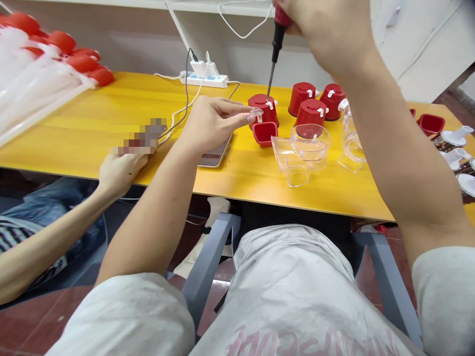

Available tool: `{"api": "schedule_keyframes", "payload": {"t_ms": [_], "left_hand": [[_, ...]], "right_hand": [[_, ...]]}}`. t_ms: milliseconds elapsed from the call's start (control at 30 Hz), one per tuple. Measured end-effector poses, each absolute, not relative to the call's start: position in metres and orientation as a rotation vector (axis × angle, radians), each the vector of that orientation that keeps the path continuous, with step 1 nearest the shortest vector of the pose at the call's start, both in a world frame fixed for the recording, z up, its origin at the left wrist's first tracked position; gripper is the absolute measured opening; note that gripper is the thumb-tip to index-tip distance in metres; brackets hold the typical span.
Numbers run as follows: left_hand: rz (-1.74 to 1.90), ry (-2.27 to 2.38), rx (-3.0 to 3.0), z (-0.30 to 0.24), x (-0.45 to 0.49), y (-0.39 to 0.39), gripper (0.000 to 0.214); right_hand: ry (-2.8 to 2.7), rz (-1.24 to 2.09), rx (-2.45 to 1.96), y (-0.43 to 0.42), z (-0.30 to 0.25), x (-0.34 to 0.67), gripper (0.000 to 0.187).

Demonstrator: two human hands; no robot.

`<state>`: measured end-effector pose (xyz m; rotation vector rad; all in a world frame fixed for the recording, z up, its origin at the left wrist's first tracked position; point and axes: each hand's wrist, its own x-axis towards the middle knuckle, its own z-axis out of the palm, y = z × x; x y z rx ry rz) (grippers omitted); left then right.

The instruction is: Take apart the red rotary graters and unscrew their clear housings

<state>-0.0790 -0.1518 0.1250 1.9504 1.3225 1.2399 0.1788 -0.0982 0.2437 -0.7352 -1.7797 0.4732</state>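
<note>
Gripping a red-handled screwdriver (277, 39) in the right hand (330, 37), tip on a red plastic cup (264, 111); the left hand (211, 123) pinches a clear plastic piece (256, 114) beside that cup.

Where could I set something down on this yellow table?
The yellow table has its widest bare stretch between the bagged red-topped items and the power strip. A narrower band runs along the front edge, below the clear plastic cups. Around the red cups, by the person's left hand, it is crowded.
</note>
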Motion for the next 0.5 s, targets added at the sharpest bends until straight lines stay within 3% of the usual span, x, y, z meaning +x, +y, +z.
{"api": "schedule_keyframes", "payload": {"t_ms": [133,500], "left_hand": [[1.257,1.358,1.939,0.112,-0.092,-0.148,0.035],[1.241,1.432,1.91,0.083,-0.081,-0.146,0.042]], "right_hand": [[-1.863,0.532,-0.627,-0.088,0.206,0.163,0.039],[-2.146,0.687,-0.705,-0.091,0.181,0.174,0.026]]}}
